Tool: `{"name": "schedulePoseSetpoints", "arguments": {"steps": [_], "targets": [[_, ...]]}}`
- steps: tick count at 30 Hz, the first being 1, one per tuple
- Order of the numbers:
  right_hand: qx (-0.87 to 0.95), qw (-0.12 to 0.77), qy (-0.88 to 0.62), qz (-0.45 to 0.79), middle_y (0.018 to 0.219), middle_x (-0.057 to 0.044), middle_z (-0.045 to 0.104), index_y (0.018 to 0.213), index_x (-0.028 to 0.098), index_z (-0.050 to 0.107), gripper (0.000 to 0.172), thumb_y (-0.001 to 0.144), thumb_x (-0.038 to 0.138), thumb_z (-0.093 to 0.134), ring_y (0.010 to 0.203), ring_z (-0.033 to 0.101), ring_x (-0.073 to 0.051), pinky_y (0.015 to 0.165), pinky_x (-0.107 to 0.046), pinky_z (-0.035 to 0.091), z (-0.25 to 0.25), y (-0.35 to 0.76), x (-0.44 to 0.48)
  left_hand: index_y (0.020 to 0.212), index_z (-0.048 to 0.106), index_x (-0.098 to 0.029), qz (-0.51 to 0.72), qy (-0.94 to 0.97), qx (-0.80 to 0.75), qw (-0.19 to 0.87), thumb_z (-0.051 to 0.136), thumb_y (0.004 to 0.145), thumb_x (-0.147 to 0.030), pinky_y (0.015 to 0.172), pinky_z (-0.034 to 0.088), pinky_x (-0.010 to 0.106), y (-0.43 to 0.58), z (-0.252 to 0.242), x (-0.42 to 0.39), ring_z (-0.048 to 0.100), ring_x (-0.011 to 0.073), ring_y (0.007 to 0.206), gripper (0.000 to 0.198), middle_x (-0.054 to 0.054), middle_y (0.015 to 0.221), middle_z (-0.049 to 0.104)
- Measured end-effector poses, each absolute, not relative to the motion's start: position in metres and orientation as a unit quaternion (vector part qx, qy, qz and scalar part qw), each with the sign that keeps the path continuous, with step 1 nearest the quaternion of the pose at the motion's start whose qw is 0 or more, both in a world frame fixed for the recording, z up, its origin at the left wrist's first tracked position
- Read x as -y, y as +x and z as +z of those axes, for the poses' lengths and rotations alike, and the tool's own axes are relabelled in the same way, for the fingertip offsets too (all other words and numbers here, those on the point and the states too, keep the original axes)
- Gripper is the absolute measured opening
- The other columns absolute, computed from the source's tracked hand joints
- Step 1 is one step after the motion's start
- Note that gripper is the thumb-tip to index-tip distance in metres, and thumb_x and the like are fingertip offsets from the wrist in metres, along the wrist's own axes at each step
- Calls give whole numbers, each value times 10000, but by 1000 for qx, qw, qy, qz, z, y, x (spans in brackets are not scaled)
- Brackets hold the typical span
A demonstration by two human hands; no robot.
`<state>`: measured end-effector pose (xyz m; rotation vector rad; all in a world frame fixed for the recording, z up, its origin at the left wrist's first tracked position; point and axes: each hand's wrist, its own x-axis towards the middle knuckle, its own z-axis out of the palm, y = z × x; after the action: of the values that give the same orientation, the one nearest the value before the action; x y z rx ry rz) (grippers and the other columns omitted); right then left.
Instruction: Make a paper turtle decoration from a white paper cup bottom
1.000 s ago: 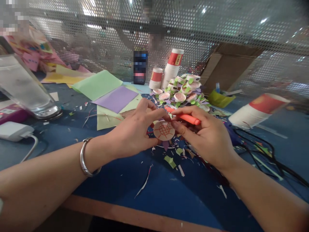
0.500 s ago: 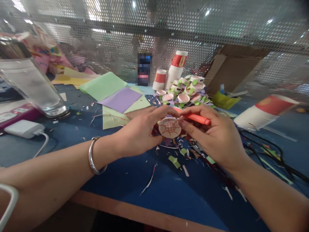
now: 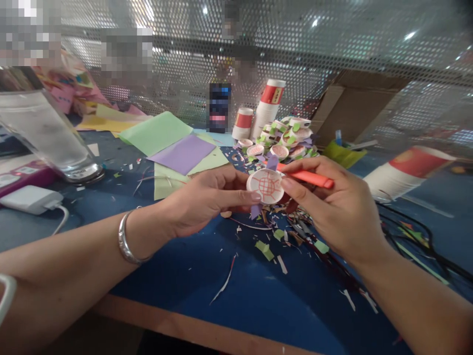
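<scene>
A round white paper disc (image 3: 265, 186) with a red grid drawn on it is held up between both hands, and purple paper tabs stick out above and below it. My left hand (image 3: 207, 197) pinches its left edge, thumb on the front. On the right edge rests the thumb of my right hand (image 3: 332, 207), whose fingers also grip an orange-red marker (image 3: 310, 178). Behind the hands stands a pile of similar discs (image 3: 280, 151) with green and purple pieces.
Paper cup stacks (image 3: 263, 116) stand behind the pile; another stack (image 3: 410, 170) leans at right. Colored sheets (image 3: 157, 130), a glass (image 3: 55, 133) and a white charger (image 3: 33, 198) lie or stand left. Black cables (image 3: 417, 231) run at right. Paper scraps litter the blue table.
The disc has turned and moved slightly right, its purple tabs now showing above and below. My left fingers have gone from its top to its left edge. The marker has shifted right.
</scene>
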<state>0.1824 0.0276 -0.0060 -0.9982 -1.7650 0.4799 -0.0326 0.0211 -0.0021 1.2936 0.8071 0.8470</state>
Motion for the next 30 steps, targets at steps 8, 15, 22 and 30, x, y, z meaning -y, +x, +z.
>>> {"name": "schedulePoseSetpoints", "arguments": {"steps": [8, 15, 22, 30], "targets": [[740, 502, -427, 134, 930, -17, 750, 1029, 247, 732, 159, 878, 294, 719, 611, 685, -127, 531, -255, 564, -5, 184, -23, 1109, 655, -101, 384, 555, -360, 644, 712, 839, -227, 666, 434, 260, -35, -5, -25, 572, 105, 763, 303, 99, 1062, 673], [686, 604, -372, 160, 805, -22, 734, 1022, 241, 766, 167, 962, 290, 618, 580, 679, -146, 519, -309, 559, 1, 179, -7, 1055, 653, -98, 375, 606, -364, 600, 748, 830, -307, 711, 463, 290, -34, -6, -24, 620, 131, 769, 321, 88, 931, 694], [707, 595, -355, 146, 709, 4, 726, 939, 230, 790, 136, 915, 214, 657, 561, 664, -130, 499, -286, 559, 1, 175, 1, 1037, 654, -118, 369, 596, -376, 605, 781, 800, -356, 697, 475, 280, -33, -5, -24, 649, 137, 789, 359, 79, 950, 703], [709, 584, -358, 168, 688, 7, 732, 933, 222, 791, 139, 900, 204, 657, 555, 677, -127, 490, -255, 579, 0, 175, 1, 974, 645, -129, 370, 585, -390, 607, 805, 767, -367, 661, 463, 266, -33, -5, -23, 643, 139, 779, 354, 82, 928, 714]]}}
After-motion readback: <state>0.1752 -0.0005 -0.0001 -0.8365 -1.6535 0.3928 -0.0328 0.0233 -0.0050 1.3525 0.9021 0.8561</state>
